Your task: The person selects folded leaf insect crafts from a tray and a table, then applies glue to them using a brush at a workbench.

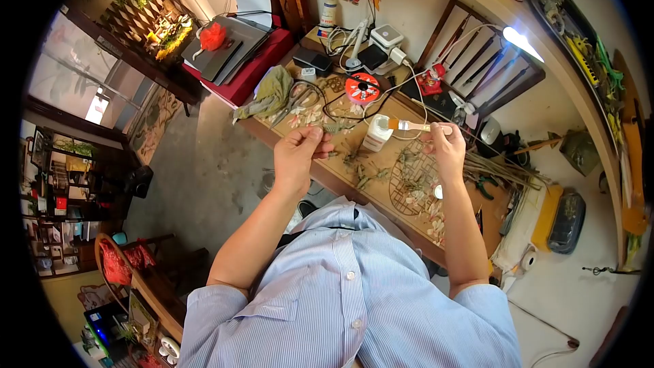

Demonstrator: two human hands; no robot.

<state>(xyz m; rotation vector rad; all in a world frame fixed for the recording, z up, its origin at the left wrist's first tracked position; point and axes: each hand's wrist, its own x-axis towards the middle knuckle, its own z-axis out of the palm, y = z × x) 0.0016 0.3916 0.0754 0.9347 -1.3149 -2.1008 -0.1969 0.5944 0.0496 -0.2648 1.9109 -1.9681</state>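
Observation:
My right hand (444, 138) grips a flat brush (413, 126) by its pale wooden handle. The brush lies nearly level, bristles pointing left at the mouth of an open white bottle (377, 136); whether they touch it I cannot tell. My left hand (300, 150) is closed in a pinch above the table's front edge. Something small and greenish shows by its fingertips, too small to name. Below the bottle lie several small woven-grass pieces (368, 172), beside a round lattice panel (412, 184) scattered with pale flakes.
Across the wooden table (327, 153) are a red spool (362, 88), a green cloth (274, 92), cables and a white charger (387, 36). A lit lamp (523, 42) hangs at upper right. Pliers (485, 187) and dry stalks (507, 167) lie to the right.

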